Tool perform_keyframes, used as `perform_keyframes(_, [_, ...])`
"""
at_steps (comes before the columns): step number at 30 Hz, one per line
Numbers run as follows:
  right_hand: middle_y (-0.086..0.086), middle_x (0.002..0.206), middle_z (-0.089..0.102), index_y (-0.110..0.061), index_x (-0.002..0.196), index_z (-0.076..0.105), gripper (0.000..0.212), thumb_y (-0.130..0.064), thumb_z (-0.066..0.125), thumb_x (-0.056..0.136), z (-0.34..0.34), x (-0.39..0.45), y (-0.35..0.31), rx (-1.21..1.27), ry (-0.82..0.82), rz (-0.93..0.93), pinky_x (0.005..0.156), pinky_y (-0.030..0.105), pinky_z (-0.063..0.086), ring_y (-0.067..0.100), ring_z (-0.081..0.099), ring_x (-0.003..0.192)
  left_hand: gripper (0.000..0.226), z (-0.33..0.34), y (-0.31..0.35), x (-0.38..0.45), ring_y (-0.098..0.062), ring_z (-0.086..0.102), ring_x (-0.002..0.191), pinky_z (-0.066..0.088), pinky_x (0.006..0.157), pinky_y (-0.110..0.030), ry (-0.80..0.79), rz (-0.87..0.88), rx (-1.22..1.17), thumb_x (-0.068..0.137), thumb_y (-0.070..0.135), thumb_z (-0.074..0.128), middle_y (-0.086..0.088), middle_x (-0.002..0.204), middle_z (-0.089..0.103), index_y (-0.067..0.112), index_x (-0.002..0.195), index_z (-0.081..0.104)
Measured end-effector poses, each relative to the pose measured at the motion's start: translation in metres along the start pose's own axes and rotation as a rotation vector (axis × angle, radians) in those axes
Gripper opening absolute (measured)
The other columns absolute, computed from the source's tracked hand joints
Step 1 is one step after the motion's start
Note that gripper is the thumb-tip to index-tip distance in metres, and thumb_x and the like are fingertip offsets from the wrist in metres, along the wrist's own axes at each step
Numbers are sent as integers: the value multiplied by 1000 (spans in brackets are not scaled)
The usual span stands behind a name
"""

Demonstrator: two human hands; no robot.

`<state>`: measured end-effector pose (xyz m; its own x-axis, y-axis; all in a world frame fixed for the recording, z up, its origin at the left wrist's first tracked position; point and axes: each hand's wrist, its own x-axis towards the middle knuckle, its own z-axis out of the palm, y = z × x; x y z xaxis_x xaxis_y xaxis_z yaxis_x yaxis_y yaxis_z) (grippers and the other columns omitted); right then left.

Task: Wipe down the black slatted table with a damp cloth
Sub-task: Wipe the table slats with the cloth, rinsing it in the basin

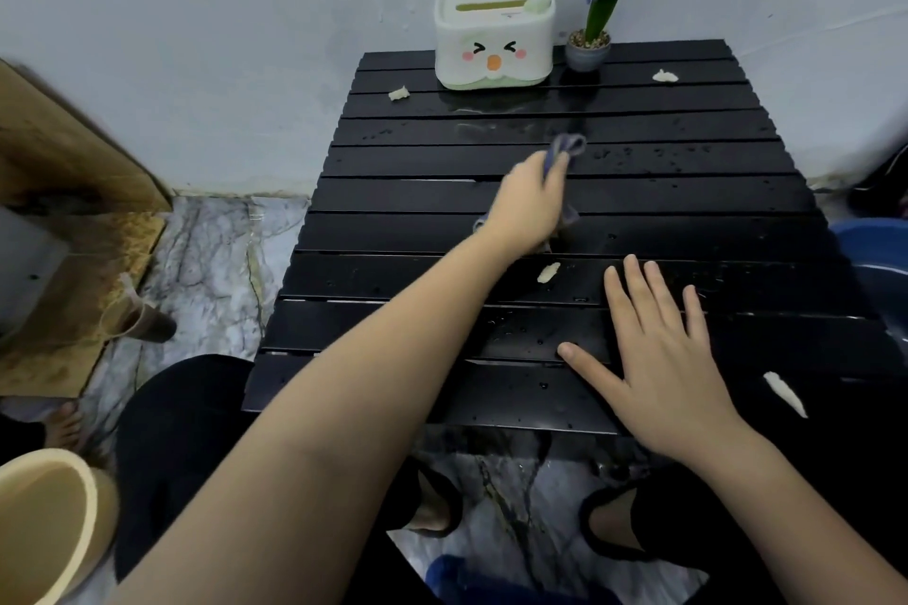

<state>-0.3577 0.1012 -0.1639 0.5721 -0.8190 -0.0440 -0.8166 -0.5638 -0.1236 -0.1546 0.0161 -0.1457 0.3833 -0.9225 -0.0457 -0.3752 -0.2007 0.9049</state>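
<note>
Right hand [658, 359] — open, fingers spread, palm flat on the near slats of the black slatted table [688, 192], holding nothing. A pale scrap [786, 392] lies near the front right edge; another scrap [548, 272] sits just beyond the fingertips. Left hand [528, 206] — reaching to mid-table, closed around a grey-blue cloth [567, 146] bunched above the fingers and trailing beneath the palm. Water droplets bead the slats. Against the far wall: a white tissue box [494, 37] with a cartoon face, and beside it a potted blue flower [597, 15].
</note>
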Motion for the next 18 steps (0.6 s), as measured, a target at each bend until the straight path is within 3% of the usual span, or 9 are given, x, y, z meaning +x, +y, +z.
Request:
perform_keyframes(3, [4, 167, -2, -13, 159, 8, 100, -83, 10, 87, -2, 2, 3, 55, -4, -12, 123, 45, -5, 16, -11, 153, 34, -43, -2, 18, -25, 66, 81, 53, 82, -40, 163, -136, -317, 102, 27, 44, -23, 93, 72, 5, 89, 66])
perform_keyframes(7, [1, 167, -6, -13, 159, 4, 103, -85, 11, 85, -7, 14, 9, 117, -14, 16, 123, 40, -10, 11, -15, 152, 41, -127, -19, 39, -24, 63, 66, 50, 65, -35, 380, -119, -301, 99, 40, 43, -11, 79, 71, 11, 82, 66])
perform_keyframes(9, [2, 167, -7, -13, 159, 4, 104, -85, 9, 84, -7, 21, 10, 106, -20, 29, 123, 41, -9, 12, -15, 152, 38, -159, -31, 49, -21, 65, 68, 56, 68, -35, 530, -68, -236, 102, 35, 41, -8, 77, 68, 11, 85, 66])
perform_keyframes(11, [4, 166, -7, -11, 159, 2, 106, -86, 8, 84, -5, 25, 9, 78, -18, 33, 123, 44, -8, 15, -15, 152, 37, -182, -53, 57, -12, 68, 79, 58, 73, -24, 575, -65, -99, 103, 35, 38, -11, 91, 68, 9, 101, 64])
perform_keyframes(12, [5, 166, -7, -10, 158, 2, 106, -86, 7, 84, -4, 26, 8, 62, -13, 34, 123, 46, -6, 16, -14, 152, 43, -190, -68, 61, -16, 69, 93, 58, 80, -26, 529, -83, -40, 100, 43, 37, -15, 104, 69, 11, 115, 62])
perform_keyframes(14, [6, 166, -5, -9, 158, 4, 106, -86, 8, 85, -2, 26, 7, 41, -6, 33, 123, 48, -3, 18, -12, 153, 56, -194, -104, 69, -34, 55, 120, 45, 103, -47, 378, -180, 311, 94, 55, 31, -19, 128, 59, 21, 133, 51])
perform_keyframes(16, [7, 166, -3, -9, 158, 6, 105, -85, 11, 86, -1, 26, 7, 35, -3, 32, 123, 49, -1, 18, -10, 153, 53, -185, -132, 72, -41, 41, 125, 35, 104, -54, 269, -209, 759, 99, 47, 26, -27, 131, 48, 10, 133, 44])
perform_keyframes(18, [8, 166, -2, -8, 158, 7, 104, -84, 12, 87, -1, 26, 7, 28, -3, 35, 123, 50, 1, 19, -9, 154, 53, -170, -134, 74, -46, 39, 125, 33, 104, -55, 323, -148, 959, 103, 39, 24, -33, 133, 44, -2, 130, 42])
